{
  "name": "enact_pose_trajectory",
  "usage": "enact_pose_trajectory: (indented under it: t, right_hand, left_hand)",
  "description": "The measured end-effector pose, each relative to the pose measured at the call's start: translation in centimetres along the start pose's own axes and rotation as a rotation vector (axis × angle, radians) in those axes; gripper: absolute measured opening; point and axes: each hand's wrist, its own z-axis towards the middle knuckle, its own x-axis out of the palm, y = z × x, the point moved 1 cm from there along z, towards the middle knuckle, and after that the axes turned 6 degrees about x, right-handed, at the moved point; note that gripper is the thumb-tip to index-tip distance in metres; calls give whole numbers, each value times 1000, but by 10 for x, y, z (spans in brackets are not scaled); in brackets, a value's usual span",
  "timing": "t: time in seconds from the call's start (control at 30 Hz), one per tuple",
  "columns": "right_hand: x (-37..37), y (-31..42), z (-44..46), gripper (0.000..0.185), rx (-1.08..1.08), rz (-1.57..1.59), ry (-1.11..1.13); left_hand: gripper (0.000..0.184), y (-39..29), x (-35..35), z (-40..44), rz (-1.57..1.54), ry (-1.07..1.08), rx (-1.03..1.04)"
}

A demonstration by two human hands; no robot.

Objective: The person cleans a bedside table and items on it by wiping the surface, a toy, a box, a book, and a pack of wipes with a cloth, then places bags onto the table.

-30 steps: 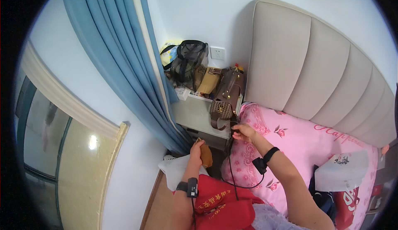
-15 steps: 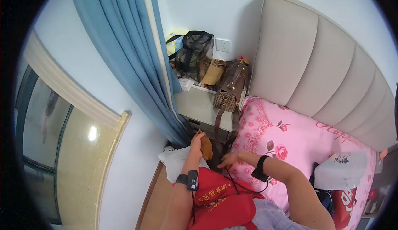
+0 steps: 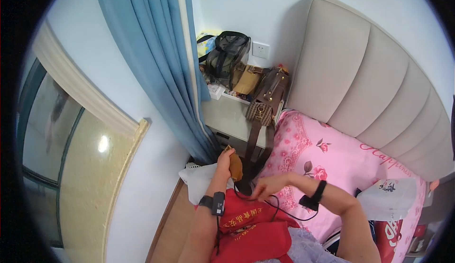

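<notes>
My left hand point(image 3: 226, 160) is closed on a mustard-brown pouch point(image 3: 236, 167), holding it in front of the bedside table. The pouch looks soft, and part of it is hidden by my fingers. My right hand point(image 3: 269, 186) is beside the pillow's edge, fingers bent together and pointing down. A black cord point(image 3: 244, 197) passes by its fingertips; what they pinch, if anything, I cannot make out. Just beyond hangs the dark brown strap point(image 3: 251, 147) of a brown handbag point(image 3: 271, 87) that rests on the bedside table point(image 3: 227, 116). White cloth or plastic point(image 3: 196, 182) lies left of my left forearm.
A blue curtain point(image 3: 156, 73) hangs at the left. A clear black-trimmed bag point(image 3: 228, 57) and a tan bag point(image 3: 247, 79) crowd the tabletop. The pink pillow point(image 3: 346, 154) leans against a padded headboard point(image 3: 341, 64). A whitish bag point(image 3: 386, 199) and a red bag point(image 3: 389, 239) lie at right.
My right hand has drawn back from the strap, toward my body and slightly right. The pouch in my left hand has turned a little and shows more of its side.
</notes>
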Motion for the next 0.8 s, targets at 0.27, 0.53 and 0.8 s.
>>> enact_pose_trajectory:
  t: [0.27,0.53,0.8]
  right_hand:
    - [1,-13,-90,23,1187,-1015,-562]
    - [-42,41,-22,37,825,-918,-922]
    - [-85,10,1,54,47,-483,-1641]
  left_hand:
    - [26,1,1,3,27,-8,30]
    - [26,0,-1,1,24,-26,-15]
    - [24,-1,1,-1,-6,1,26]
